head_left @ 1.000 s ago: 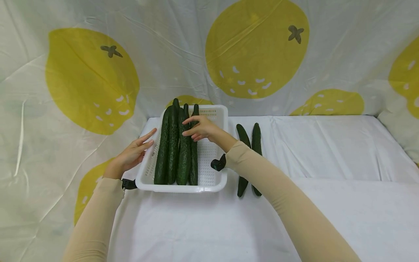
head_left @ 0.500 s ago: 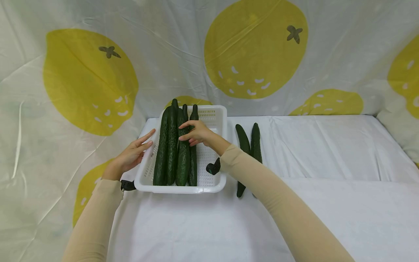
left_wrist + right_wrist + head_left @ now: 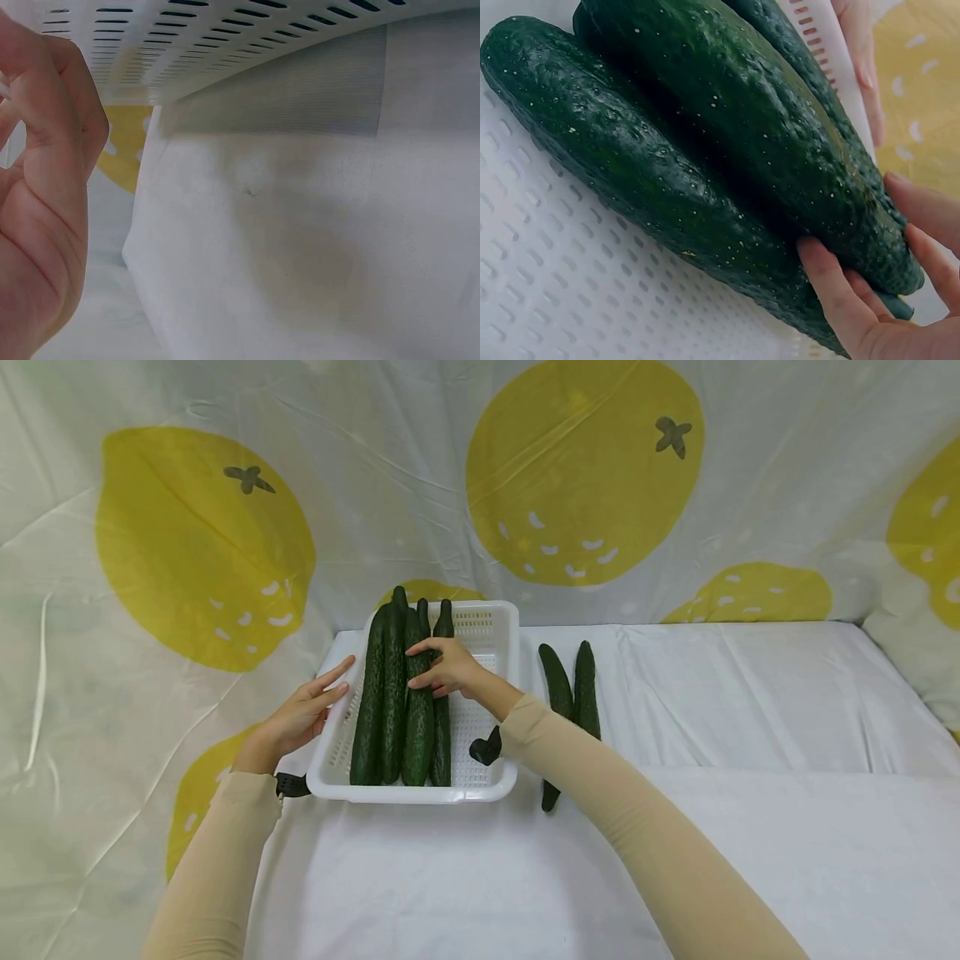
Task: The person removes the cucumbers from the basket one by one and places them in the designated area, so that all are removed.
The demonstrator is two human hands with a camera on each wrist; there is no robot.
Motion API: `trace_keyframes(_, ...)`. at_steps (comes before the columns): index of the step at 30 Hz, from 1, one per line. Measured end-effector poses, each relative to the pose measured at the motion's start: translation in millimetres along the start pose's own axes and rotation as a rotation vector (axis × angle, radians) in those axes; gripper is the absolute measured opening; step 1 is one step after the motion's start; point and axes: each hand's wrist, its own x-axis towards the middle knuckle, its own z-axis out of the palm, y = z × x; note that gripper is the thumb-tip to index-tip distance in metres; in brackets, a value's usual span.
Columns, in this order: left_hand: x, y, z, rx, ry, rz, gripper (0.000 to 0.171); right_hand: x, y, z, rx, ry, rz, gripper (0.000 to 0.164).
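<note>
As the right hand [image 3: 452,667] pinches one cucumber [image 3: 417,739], the left [image 3: 297,718] — loose — flanks one basket [image 3: 420,794].

Long beige sleeves, small black devices at the wrists.
A plain beige fabric sleeve with a softly creased cuff [image 3: 213,868] fills the lower left of the head view; a matching smooth beige sleeve [image 3: 622,810] crosses the lower right. A small boxy black device [image 3: 292,785] sits left of centre by the bare left hand [image 3: 300,717]; a rounded black device [image 3: 486,747] shows near mid-frame, below the bare right hand [image 3: 450,667].
</note>
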Motion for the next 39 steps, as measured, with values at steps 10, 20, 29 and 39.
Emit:
trace_keyframes(10,-1.4,0.9,0.8,0.008,0.001,-0.006,0.058,-2.9,3.4,10.2,-0.057,0.089,-0.069,0.06)
trace_keyframes(20,-0.3,0.2,2.0,-0.012,-0.002,0.002,0.059,-0.7,6.5,10.4,-0.018,0.105,-0.082,0.061)
trace_keyframes(29,-0.5,0.3,3.1,-0.017,-0.006,0.008,0.058,-2.1,5.0,7.2,0.026,0.109,-0.039,0.06)
trace_keyframes(39,-0.3,1.2,2.6,-0.036,0.009,0.002,0.058,-5.8,1.1,2.6,0.069,0.118,-0.017,0.06)
